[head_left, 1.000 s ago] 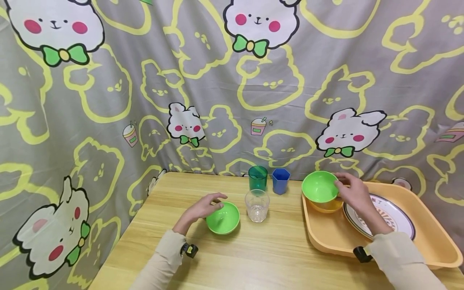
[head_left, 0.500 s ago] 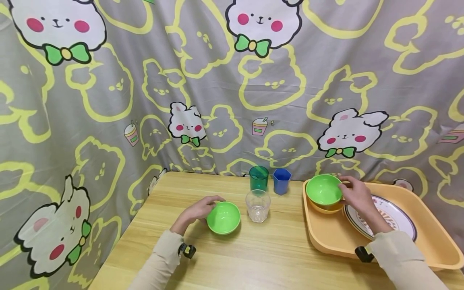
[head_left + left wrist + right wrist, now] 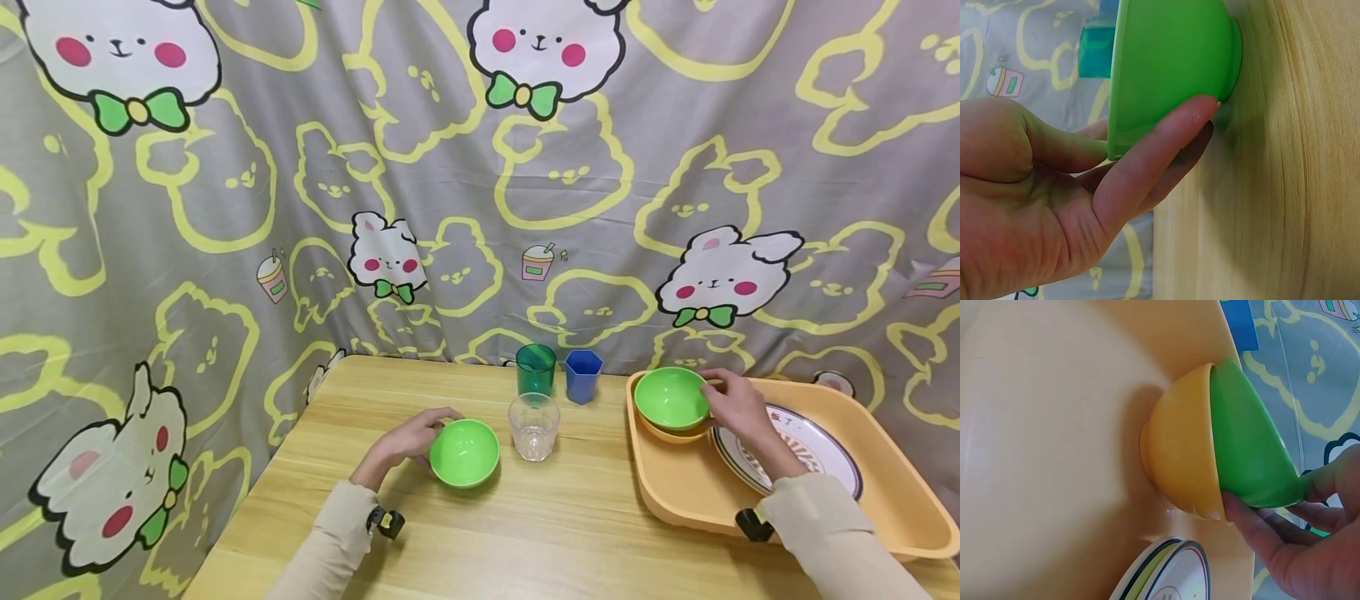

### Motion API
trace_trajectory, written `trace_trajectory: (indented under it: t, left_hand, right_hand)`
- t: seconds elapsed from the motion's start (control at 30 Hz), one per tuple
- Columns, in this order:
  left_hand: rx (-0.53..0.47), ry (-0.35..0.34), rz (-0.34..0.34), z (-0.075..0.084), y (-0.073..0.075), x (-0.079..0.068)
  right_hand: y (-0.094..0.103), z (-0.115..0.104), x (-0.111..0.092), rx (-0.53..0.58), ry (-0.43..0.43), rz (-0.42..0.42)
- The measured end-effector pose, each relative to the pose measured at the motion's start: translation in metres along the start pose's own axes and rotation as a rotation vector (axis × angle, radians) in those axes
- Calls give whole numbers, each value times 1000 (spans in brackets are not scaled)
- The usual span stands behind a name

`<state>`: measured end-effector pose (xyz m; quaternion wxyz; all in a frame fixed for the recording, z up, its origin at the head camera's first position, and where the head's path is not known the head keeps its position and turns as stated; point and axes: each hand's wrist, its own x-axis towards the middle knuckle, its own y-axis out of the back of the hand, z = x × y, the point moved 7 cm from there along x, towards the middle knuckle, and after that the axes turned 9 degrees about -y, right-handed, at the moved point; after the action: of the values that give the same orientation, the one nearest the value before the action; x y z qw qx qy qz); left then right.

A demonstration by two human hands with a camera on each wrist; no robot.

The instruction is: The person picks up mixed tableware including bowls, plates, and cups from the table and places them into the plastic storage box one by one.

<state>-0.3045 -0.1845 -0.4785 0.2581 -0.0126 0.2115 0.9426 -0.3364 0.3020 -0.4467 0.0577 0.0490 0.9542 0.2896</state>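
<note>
One green bowl (image 3: 672,398) sits tilted partly inside an orange bowl (image 3: 1182,447) in the tray. Its rim is pinched by my right hand (image 3: 738,408), thumb above and fingers along the outer wall, with one fingertip at the orange bowl's rim. A second green bowl (image 3: 465,452) is upright on the table at the left. My left hand (image 3: 405,437) holds it from its left side. In the left wrist view the thumb is at the rim and the fingers (image 3: 1166,150) reach along the outer wall toward the foot.
The orange tray (image 3: 675,508) on the right also holds stacked plates (image 3: 813,454). Between the hands stands a clear cup (image 3: 534,429), with a green cup (image 3: 536,375) and a blue cup (image 3: 582,377) behind it. A patterned curtain (image 3: 450,167) hangs behind the wooden table (image 3: 525,533).
My right hand has lowered its green bowl into the orange bowl. My left hand has moved from over the other green bowl's rim to grip its left side.
</note>
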Motion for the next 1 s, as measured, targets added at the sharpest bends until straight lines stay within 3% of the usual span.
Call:
trace_trajectory:
  t: [0.57,1.0]
  left_hand:
    - [-28,-14,17,-4,0,-3]
    - [-79,-65,41,1,15,-6]
  right_hand:
    - [2,3,2,-59,-3,-35]
    - [7,9,1,-100,-9,-43]
